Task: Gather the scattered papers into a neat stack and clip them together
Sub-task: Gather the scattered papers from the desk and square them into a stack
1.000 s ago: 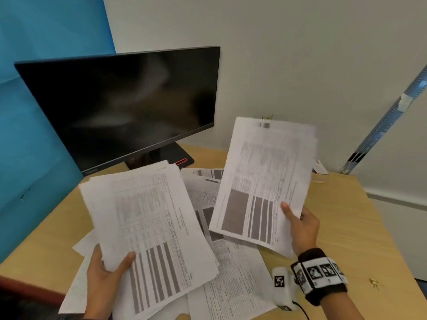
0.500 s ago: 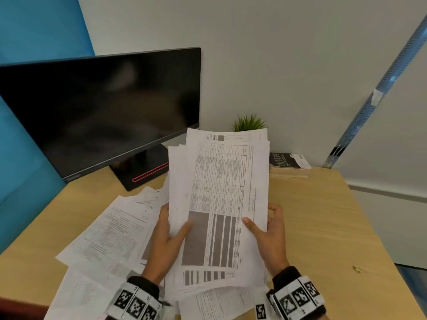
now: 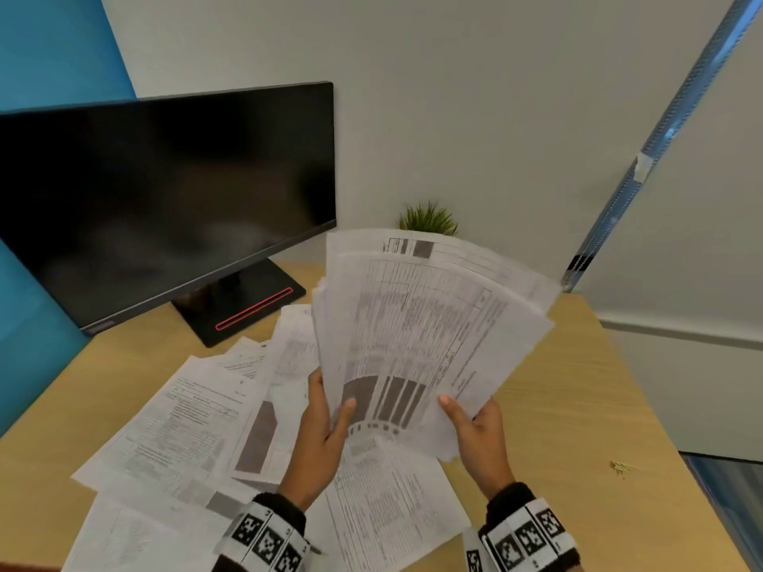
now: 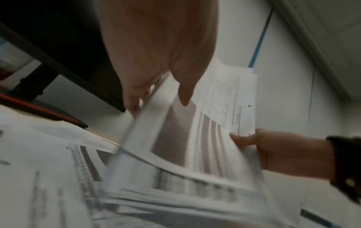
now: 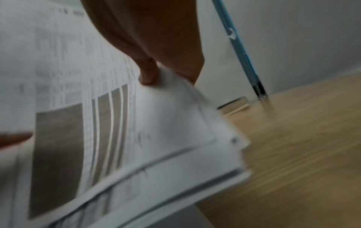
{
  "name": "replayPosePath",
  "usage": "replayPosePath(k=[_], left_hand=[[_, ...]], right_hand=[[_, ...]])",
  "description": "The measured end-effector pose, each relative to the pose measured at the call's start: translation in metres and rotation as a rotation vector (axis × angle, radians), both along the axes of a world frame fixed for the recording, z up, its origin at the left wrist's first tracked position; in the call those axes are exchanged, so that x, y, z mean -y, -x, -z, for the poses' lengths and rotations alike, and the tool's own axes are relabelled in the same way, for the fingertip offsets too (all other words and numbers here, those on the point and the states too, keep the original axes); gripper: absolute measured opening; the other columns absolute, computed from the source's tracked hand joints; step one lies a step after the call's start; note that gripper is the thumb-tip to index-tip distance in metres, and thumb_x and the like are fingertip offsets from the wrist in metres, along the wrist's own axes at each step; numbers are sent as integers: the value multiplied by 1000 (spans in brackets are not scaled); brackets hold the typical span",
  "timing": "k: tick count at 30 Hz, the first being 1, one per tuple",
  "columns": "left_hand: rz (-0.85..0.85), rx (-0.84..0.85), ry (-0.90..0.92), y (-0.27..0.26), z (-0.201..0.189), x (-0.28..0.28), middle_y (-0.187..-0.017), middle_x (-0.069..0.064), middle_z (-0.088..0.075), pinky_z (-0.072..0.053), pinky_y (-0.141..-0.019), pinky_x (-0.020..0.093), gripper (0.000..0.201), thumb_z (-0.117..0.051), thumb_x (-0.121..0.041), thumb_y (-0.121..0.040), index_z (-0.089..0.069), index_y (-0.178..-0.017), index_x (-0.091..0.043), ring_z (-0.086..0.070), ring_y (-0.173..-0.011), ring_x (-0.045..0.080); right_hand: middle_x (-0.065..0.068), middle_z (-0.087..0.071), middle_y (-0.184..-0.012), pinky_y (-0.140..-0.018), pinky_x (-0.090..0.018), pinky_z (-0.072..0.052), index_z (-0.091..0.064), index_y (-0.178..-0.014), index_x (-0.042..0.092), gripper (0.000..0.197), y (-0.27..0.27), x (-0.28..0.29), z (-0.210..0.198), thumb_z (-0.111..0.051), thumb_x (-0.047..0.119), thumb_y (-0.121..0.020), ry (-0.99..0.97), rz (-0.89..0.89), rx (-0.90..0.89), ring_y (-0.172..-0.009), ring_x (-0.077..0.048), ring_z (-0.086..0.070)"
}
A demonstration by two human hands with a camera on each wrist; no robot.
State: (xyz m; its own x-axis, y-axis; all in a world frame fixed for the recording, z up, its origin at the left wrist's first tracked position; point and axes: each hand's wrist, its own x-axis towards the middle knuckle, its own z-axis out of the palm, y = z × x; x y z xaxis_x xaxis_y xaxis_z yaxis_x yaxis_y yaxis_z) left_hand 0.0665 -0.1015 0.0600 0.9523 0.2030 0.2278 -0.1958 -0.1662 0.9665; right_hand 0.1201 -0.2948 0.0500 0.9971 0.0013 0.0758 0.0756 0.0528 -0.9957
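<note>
**Desk:** What is in the hands?

**Photographer:** A fanned bundle of printed papers point(image 3: 417, 336), held up off the wooden surface point(image 3: 578, 406). The left hand point(image 3: 320, 439) grips the bundle's lower left edge, thumb on the front sheet and fingers behind it. The right hand point(image 3: 481, 435) grips the lower right edge the same way, thumb on the printed face. The sheets spread wider at the top, their edges not lined up.

**Desk:** Do the wrist cameras confirm that?

**Photographer:** Yes, though both are blurred. The left wrist view shows the left hand point(image 4: 156, 50) with its thumb pressed on the top page of the bundle point(image 4: 195, 138), and the right hand point(image 4: 283, 149) at the far edge. The right wrist view shows the right hand point(image 5: 154, 46) pinching the bundle point(image 5: 117, 123) near its corner.

**Desk:** And the rest of the pages?

**Photographer:** Loose sheets point(image 3: 198, 427) lie scattered and overlapping on the surface, below and to the left of the held bundle. Behind them stands a dark monitor point(image 3: 165, 200) with a red stripe on its base, and a small green plant point(image 3: 427, 218) shows just above the bundle's top edge.
</note>
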Motion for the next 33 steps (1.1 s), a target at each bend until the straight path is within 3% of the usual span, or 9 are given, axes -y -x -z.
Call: replayPosePath(k=[4,7,11,15,20,22,26,29,33], left_hand=[[-8,-204,-103,1,32,-16,-139,-19,-40,-36,-106,30,66,-65,-21,-85,-25,-136,-36,-41,-128,6],[-216,-467,-300,12,59,-32,-142,6,-36,-32,-107,42,81,-76,-26,-74,-28,-138,-15,-35,-130,26],[-321,-789,-403,28,74,-34,-137,15,-27,-30,-104,51,108,-85,-42,-57,-21,-138,-8,-26,-130,34],[-311,-800,-456,33,82,-27,-135,15,-24,-28,-106,52,117,-88,-37,-51,-15,-139,-10,-21,-129,36],[-295,-645,-327,36,87,-25,-130,9,-42,-39,-100,47,115,-88,-14,-54,-11,-140,-22,-42,-119,30],[-276,-572,-232,36,86,-24,-121,2,-53,-44,-92,36,114,-84,-2,-58,-8,-140,-26,-51,-106,21],[-298,-551,-163,33,79,-22,-93,-7,-61,-48,-78,28,91,-74,3,-71,-16,-139,-16,-59,-86,16],[-327,-536,-179,23,77,-28,-85,-6,-60,-51,-72,27,57,-70,0,-77,-40,-124,-12,-60,-80,14],[-304,-531,-358,-3,81,-46,-116,6,-58,-49,-91,40,44,-72,-24,-78,-53,-116,-13,-56,-111,29]], right_hand=[[8,-63,-107,-83,-23,-57,-45,-125,13,44,-13,27,-2,-58,-2,-86,87,254,62,-100,-15,-65],[-5,-61,-109,-83,-33,-57,-28,-127,32,61,-27,63,-10,-54,-6,-87,125,435,102,-94,-22,-64],[-18,-58,-115,-80,-38,-48,-41,-127,22,56,-57,108,4,-40,-15,-85,536,571,-16,-93,-32,-59],[-28,-45,-131,-100,-47,-43,-62,-114,2,41,-93,146,44,-38,-13,-85,958,403,-331,-117,-44,-46],[-15,-9,-152,-114,-57,-14,-48,-130,42,40,-99,141,45,-49,32,-92,1446,155,-755,-137,-38,-9],[-20,9,-156,-113,-62,-8,-32,-140,42,52,-93,121,34,-47,46,-90,1630,149,-740,-142,-42,6],[-14,-51,-127,-98,-45,-41,-50,-127,15,46,-51,57,29,-58,37,-87,1237,112,-266,-118,-32,-46],[0,-57,-87,-62,-21,-44,-48,-113,10,54,-19,13,38,-77,31,-73,688,-197,-463,-81,-15,-56],[-5,-67,-85,-65,-25,-49,-60,-77,12,16,-27,-22,72,-75,15,-75,617,-184,-477,-78,-19,-63]])
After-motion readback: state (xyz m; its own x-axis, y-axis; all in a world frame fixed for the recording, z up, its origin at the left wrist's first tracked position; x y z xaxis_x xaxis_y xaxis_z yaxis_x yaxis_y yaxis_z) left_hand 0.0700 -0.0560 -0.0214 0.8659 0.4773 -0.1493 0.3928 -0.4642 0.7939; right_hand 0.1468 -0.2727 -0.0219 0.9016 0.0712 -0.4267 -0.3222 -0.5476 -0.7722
